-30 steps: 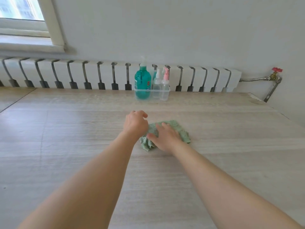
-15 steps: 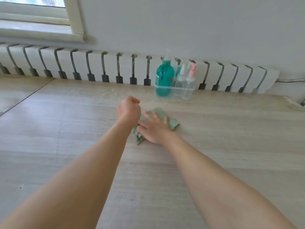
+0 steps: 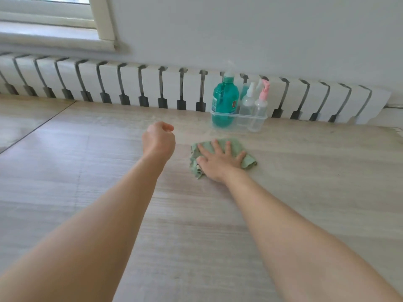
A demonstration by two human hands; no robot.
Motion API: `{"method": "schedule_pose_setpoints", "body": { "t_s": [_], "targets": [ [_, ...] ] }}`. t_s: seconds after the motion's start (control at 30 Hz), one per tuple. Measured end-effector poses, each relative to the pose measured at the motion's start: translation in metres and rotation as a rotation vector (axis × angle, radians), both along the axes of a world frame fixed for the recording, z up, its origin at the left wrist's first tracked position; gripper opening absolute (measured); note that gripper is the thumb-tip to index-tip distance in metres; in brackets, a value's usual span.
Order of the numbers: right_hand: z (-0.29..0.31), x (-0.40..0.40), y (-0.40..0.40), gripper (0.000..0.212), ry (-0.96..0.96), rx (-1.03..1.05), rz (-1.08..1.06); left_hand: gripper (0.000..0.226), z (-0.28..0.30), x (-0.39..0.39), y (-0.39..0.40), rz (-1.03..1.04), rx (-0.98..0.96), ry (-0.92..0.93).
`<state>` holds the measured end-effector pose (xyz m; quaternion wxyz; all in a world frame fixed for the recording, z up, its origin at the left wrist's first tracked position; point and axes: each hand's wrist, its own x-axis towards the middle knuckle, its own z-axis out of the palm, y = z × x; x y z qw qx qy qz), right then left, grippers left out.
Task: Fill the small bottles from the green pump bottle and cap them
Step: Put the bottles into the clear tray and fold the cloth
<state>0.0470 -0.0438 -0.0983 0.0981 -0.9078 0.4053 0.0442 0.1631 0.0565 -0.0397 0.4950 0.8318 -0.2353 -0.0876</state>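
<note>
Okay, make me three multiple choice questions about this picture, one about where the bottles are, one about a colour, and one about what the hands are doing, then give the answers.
1. Where does the green pump bottle stand?
A. In the clear tray by the radiator
B. On the windowsill
C. On the cloth

2. What colour is the top of the small bottle nearest the right end of the tray?
A. Black
B. Pink
C. Yellow

3. What is the right hand doing?
A. Gripping a bottle
B. Hanging off the table
C. Pressing flat on the green cloth

Answers: A, it stands inside the tray; B, its sprayer is pink; C, straight spread fingers lie on the cloth, while the left hand is a fist holding nothing.
</note>
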Motion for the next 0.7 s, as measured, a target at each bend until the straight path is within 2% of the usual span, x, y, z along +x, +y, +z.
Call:
{"method": "schedule_pose_setpoints", "body": {
  "t_s": [0.13,0.2,0.3,0.4,0.47,0.5,0.53,0.63,0.7],
  "targets": [
    [-0.002,-0.004,0.064,0.052,-0.016,0.024,0.430,0.036,-0.003,-0.030,-0.017,-0.036,0.046,-0.029],
    [-0.001,-0.039,0.073,0.054,-0.031,0.064,0.490,0.036,-0.005,-0.062,-0.030,-0.109,0.043,-0.017],
    [-0.001,-0.111,0.054,0.056,-0.041,0.044,0.289,0.038,-0.005,-0.111,-0.041,-0.219,0.066,-0.026],
    [0.005,-0.182,0.020,0.055,0.037,-0.010,-0.187,0.039,-0.004,-0.139,-0.042,-0.305,0.057,-0.014],
    [0.010,-0.193,0.004,0.056,0.069,0.030,-0.450,0.040,-0.003,-0.138,-0.038,-0.314,0.067,-0.029],
    [0.011,-0.183,0.005,0.056,0.070,0.044,-0.470,0.041,-0.002,-0.135,-0.035,-0.304,0.077,-0.043],
    [0.011,-0.168,0.011,0.055,0.060,0.045,-0.404,0.042,-0.001,-0.131,-0.033,-0.293,0.089,-0.050],
    [-0.001,-0.129,0.044,0.056,-0.031,0.036,0.044,0.045,0.000,-0.131,-0.035,-0.260,0.098,-0.074],
    [-0.006,-0.137,0.045,0.060,-0.048,0.016,0.161,0.044,0.000,-0.141,-0.040,-0.274,0.109,-0.093]
  ]
}}
